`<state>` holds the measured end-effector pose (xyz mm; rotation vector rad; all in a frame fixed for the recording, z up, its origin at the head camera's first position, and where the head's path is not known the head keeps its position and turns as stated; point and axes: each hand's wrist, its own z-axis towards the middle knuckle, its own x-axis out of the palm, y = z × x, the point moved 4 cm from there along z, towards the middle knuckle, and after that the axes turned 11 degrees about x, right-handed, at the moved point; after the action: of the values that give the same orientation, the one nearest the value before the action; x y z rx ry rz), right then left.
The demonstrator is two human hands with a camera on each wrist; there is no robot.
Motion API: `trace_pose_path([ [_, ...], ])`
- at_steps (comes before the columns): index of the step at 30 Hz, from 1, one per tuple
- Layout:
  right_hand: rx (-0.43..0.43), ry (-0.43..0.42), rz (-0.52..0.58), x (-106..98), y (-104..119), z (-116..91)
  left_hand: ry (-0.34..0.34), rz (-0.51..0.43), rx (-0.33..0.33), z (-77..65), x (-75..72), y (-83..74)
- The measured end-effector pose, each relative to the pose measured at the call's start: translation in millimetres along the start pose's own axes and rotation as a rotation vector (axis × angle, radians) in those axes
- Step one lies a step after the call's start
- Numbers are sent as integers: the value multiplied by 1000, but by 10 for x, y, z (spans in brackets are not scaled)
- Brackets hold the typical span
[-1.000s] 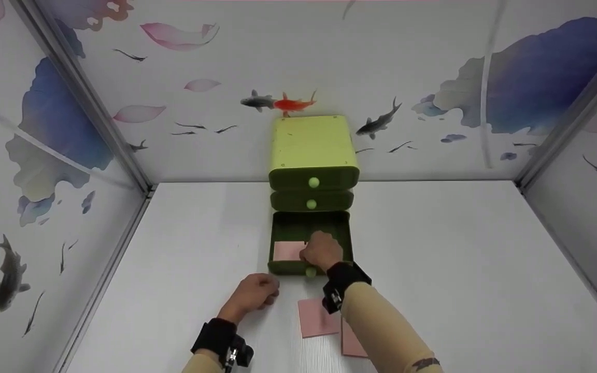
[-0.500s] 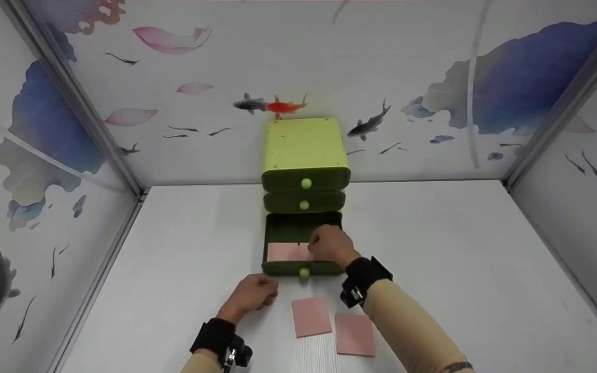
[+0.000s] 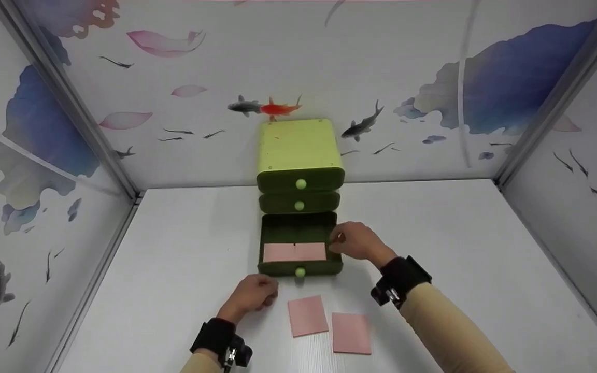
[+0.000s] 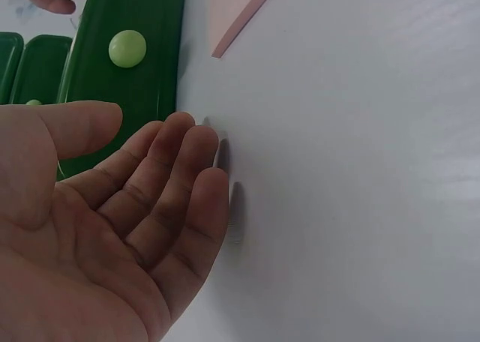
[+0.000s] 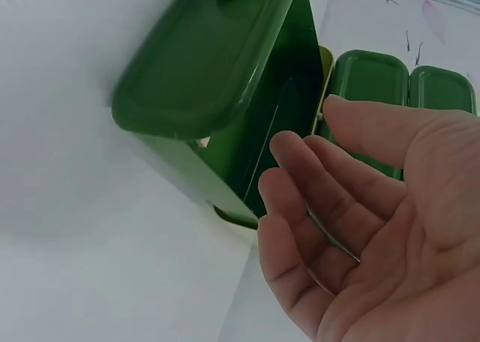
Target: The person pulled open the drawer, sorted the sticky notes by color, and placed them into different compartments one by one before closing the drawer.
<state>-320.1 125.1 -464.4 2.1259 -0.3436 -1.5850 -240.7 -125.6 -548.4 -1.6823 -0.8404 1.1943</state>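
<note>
A green cabinet's bottom drawer (image 3: 300, 269) is pulled out. Two pink note pads (image 3: 279, 252) lie side by side near its front. My right hand (image 3: 360, 241) is beside the drawer's right wall, holding nothing; the right wrist view shows its loosely bent fingers (image 5: 289, 151) apart from one another. To the left of the drawer front, my left hand (image 3: 251, 293) rests on the white table with fingers (image 4: 204, 207) relaxed and nothing held. On the table before the drawer lie another pink note pad (image 3: 308, 316) and, right of it, a further pink note pad (image 3: 351, 333).
The cabinet's yellow-green top (image 3: 300, 145) stands against the back wall (image 3: 184, 155), which is printed with fish and petals. Above the open drawer, a middle drawer (image 3: 278, 202) and a top drawer (image 3: 278, 180) are in. Side walls with metal posts (image 3: 65, 98) enclose the white table (image 3: 449, 259).
My right hand has left the drawer toward the right, uncovering the second pink pad inside. The left hand has stayed put. The head view has shifted slightly right.
</note>
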Motion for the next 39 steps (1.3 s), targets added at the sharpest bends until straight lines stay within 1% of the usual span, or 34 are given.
trace_pose_path([
  [4, 4, -13, -51, -7, -179, -101, 14, 2, 12, 15, 24, -17],
  [8, 13, -23, -122, 56, -314, -212, 30, 9, 30, 38, 55, -25],
  [13, 69, 37, -166, 260, -406, -375, 44, 12, 34, 59, 111, -26],
  [18, 55, 137, -209, 559, -401, -570, 46, 14, 29, 85, 165, -18],
  [20, 30, 170, -236, 669, -392, -638, 50, 10, 32, 93, 183, -19],
  [23, -5, 200, -266, 782, -368, -722, 54, 2, 30, 104, 202, -21],
  [27, -40, 204, -323, 873, -322, -791, 54, -5, 29, 102, 204, -31],
  [34, -121, 149, -599, 1035, -281, -842, 61, -29, 22, 98, 213, -31],
  [36, -117, 146, -614, 1059, -285, -837, 61, -36, 13, 96, 220, -34],
  [39, -98, 168, -589, 1056, -285, -822, 59, -26, 6, 95, 226, -46],
])
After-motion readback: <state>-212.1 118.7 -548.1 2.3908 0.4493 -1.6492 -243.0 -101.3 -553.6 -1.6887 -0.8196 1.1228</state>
